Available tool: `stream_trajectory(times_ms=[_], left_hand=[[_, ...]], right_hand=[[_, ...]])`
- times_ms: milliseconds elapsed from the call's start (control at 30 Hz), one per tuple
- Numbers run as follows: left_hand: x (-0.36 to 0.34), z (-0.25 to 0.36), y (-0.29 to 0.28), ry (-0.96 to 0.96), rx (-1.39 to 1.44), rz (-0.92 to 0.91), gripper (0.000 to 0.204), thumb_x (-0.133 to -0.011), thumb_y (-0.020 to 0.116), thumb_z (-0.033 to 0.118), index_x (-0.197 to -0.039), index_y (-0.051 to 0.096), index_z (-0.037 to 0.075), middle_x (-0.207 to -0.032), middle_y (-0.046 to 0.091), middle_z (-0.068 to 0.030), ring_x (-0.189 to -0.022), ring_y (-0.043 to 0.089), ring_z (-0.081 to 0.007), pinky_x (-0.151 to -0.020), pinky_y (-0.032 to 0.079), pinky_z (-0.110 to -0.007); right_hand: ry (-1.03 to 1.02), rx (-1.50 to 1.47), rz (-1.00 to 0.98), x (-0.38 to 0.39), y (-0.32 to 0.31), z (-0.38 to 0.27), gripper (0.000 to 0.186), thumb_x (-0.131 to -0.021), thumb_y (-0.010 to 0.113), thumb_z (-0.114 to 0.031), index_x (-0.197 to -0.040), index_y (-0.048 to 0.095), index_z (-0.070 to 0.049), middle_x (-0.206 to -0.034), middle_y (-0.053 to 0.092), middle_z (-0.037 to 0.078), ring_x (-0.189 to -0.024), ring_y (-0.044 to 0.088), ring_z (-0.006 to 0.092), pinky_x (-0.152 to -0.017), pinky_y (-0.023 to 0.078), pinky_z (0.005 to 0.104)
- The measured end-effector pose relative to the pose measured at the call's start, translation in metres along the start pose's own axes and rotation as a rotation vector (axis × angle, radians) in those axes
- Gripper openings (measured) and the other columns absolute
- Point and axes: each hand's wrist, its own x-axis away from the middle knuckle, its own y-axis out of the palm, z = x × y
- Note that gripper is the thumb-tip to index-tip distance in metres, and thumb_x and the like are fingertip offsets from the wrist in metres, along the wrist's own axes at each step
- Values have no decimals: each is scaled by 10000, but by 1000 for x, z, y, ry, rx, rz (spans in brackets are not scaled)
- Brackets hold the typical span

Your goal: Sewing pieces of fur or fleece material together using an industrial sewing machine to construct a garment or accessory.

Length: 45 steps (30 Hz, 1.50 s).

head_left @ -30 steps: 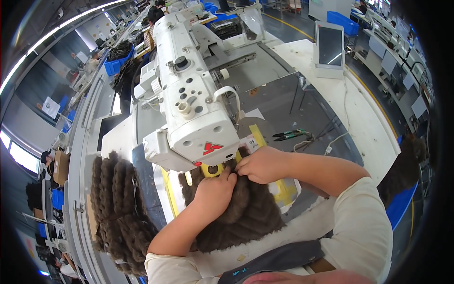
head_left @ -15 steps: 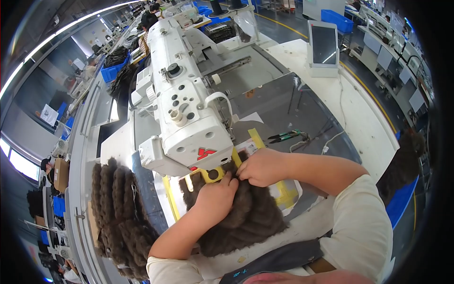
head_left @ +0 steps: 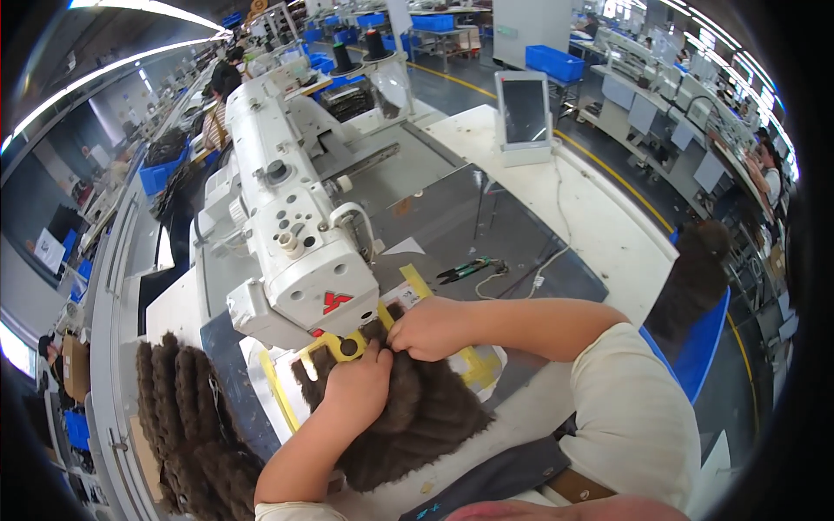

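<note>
A brown fur piece (head_left: 417,438) lies under the head of a white sewing machine (head_left: 300,243), partly over a yellow-edged template (head_left: 276,382). My left hand (head_left: 358,384) is closed on the fur at its upper part, beside the machine's yellow clamp (head_left: 347,346). Close by on the right, my right hand (head_left: 430,330) pinches the fur's upper edge. The fingertips of both hands nearly meet, and the fur between them is partly hidden.
A stack of brown fur pieces (head_left: 187,425) rests at the left. Green-handled snippers (head_left: 469,271) lie on the grey plate beyond my right hand. A screen (head_left: 524,113) stands at the back of the table. More fur (head_left: 692,273) hangs over a blue bin (head_left: 695,347) at the right.
My view has swung, so the machine and table now appear farther left and lower. Both hands stay on the fur in nearly the same place beside the clamp.
</note>
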Motion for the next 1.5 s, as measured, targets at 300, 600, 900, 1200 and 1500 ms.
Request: stream_trajectory(times_ms=[300,600,900,1200,1500], left_hand=[[7,12,-12,-26,105,45,355,-835,742,231,-1078,620,3,-1156,671,-182,-950,688,-373,-837,549,-476],[-7,38,6,316,246,259,422,-854,757,447,-820,620,49,-844,610,-151,-879,606,-391,-903,450,-482],[-7,26,40,451,287,448,418,-918,683,411,-725,503,87,-740,521,-132,-742,536,-379,-756,429,-495],[17,47,31,701,402,568,589,-993,560,572,-679,450,86,-675,430,-121,-643,472,-354,-640,394,-470],[17,59,35,541,343,435,653,-980,613,541,-1312,546,-17,-1230,588,-248,-1076,566,-413,-931,448,-538]], right_hand=[[252,-154,273,49,31,-26,428,-856,585,-124,-1262,673,-23,-1349,657,111,-1189,648,311,-976,537,430],[820,-610,704,113,41,-34,628,-834,741,-277,-1363,582,22,-1352,578,260,-1240,591,388,-1052,483,440],[969,-948,532,115,43,-47,602,-842,719,-222,-1376,573,16,-1201,683,244,-1107,666,345,-924,515,442],[764,-516,731,157,44,-90,270,-949,584,-133,-1208,581,-55,-1088,674,253,-1025,630,458,-870,495,519],[807,3,828,304,-70,-109,268,-938,582,-101,-1200,635,-95,-1055,704,180,-987,670,425,-858,535,465]])
